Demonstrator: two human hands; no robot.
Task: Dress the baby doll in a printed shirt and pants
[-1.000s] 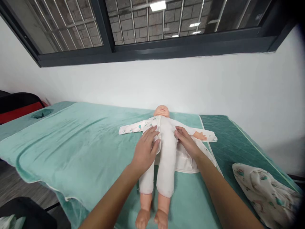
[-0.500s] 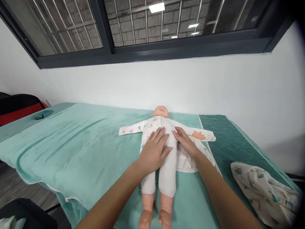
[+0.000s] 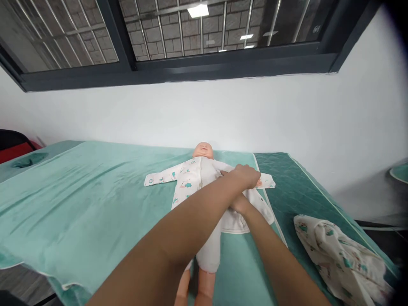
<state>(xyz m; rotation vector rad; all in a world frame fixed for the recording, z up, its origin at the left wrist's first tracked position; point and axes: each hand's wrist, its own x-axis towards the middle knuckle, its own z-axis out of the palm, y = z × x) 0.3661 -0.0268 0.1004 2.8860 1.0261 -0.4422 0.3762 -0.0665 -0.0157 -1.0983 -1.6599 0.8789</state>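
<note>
A baby doll [image 3: 203, 149] lies on its back, its head toward the wall, in a white patterned top [image 3: 188, 180] and white trousers [image 3: 210, 250]. The top's right-hand panel [image 3: 236, 223] lies spread beside the doll. My left hand [image 3: 247, 175] reaches across the doll's chest to its sleeve at the right, fingers mostly turned from view. Below it, my right hand [image 3: 238, 203] is at the doll's side, largely covered by my left forearm. What either hand holds is hidden.
A crumpled patterned cloth [image 3: 344, 259] lies at the right on a dark green quilted mat [image 3: 287, 187]. A light green blanket [image 3: 95, 204] covers the bed. Behind stand a white wall and a barred window. A red and black object [image 3: 14, 146] is at far left.
My left hand has moved right from the doll's belly, crossing over to the sleeve. My right hand has shifted slightly down and under the left forearm. The view has turned slightly right.
</note>
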